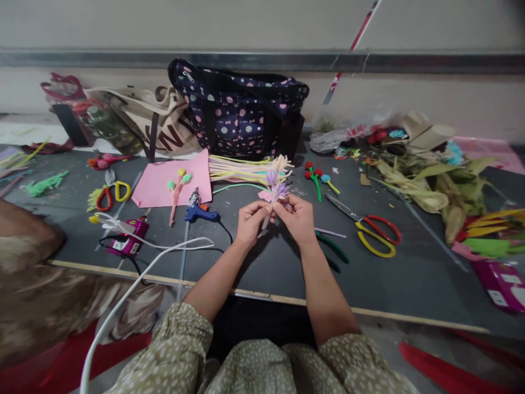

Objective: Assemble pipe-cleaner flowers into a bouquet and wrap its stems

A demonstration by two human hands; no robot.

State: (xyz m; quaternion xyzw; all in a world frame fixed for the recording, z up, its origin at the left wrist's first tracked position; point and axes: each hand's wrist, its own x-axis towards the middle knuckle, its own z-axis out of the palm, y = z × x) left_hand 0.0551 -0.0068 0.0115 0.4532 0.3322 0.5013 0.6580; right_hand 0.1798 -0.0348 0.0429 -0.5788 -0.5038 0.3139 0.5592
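Note:
A craft flower [280, 190] with fuzzy purple petals, looking like pipe cleaner, stands upright between my two hands. My left hand [253, 220] pinches its pale stem from the left. My right hand [296, 218] closes on the same stem from the other side, fingers curled behind the blossom. Just beyond lies a bundle of yellow and cream pipe cleaners [241, 168]. Left of my hands rests a blue glue gun [203, 213]. Green-handled pliers [334, 250] lie partly hidden by my right forearm.
Red-and-yellow scissors [379, 235] lie at right, and similar-handled cutters [110, 189] at left. A pink sheet [153, 186] holds a small pipe-cleaner sprig. A white cable [164, 249] crosses the table edge. Bags [241, 109] stand at the back; dried husks [438, 186] lie right. Another person's arm [24, 230] is at left.

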